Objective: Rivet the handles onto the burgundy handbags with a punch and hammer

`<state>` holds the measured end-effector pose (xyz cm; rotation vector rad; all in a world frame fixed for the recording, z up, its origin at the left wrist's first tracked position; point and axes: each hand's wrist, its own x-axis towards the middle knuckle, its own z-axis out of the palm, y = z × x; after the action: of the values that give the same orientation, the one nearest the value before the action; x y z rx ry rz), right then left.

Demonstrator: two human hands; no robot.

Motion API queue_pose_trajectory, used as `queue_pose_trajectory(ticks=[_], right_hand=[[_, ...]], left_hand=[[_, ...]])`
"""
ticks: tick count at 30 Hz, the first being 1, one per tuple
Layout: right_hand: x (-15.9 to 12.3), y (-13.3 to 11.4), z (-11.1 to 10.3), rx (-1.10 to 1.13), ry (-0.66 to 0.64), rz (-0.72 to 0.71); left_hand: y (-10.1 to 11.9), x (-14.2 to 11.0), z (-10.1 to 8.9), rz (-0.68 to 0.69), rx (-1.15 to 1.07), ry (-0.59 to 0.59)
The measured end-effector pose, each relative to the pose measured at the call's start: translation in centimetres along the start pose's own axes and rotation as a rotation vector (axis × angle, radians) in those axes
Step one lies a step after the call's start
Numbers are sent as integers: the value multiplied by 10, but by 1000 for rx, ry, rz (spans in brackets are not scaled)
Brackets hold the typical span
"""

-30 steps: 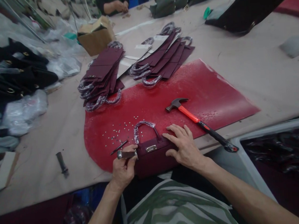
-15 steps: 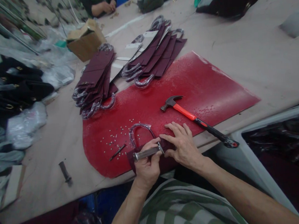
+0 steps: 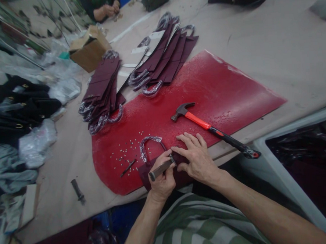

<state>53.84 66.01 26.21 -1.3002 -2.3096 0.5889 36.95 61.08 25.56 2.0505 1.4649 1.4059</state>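
My left hand (image 3: 163,186) is closed around a metal hand punch (image 3: 160,170), which is tilted, its flanged end over a maroon bag panel (image 3: 144,171). Fingers spread, my right hand (image 3: 198,160) lies on the panel at the right, thumb and index close to the punch's flanged end. Whether they touch it I cannot tell. A plastic-wrapped loop handle (image 3: 143,149) arches from the panel's far edge onto the red mat (image 3: 232,84). Beyond my right hand lies a claw hammer (image 3: 197,120), its grip overhanging the table edge.
Small round bits and a thin dark rod (image 3: 128,167) lie left of the handle. Another metal tool (image 3: 77,191) rests at the table's left. Stacked maroon panels (image 3: 102,78), a cardboard box (image 3: 90,49) and black bags (image 3: 26,108) stand around. A co-worker's hands (image 3: 110,10) show far back.
The punch in my left hand has tilted, its near end swinging slightly down and right. My right hand stays almost in place. The whole view has shifted a little.
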Motion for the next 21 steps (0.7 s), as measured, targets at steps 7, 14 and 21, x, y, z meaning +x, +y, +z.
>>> queue_pose_trajectory(ticks=[7, 14, 21], right_hand=[[1, 0, 0, 6, -8, 6], [0, -1, 1, 5, 5, 25], [0, -3, 0, 16, 21, 30]], left_hand=[[0, 1, 3, 35, 61, -4], [5, -4, 10, 1, 193, 62], [1, -6, 6, -61, 122, 35]])
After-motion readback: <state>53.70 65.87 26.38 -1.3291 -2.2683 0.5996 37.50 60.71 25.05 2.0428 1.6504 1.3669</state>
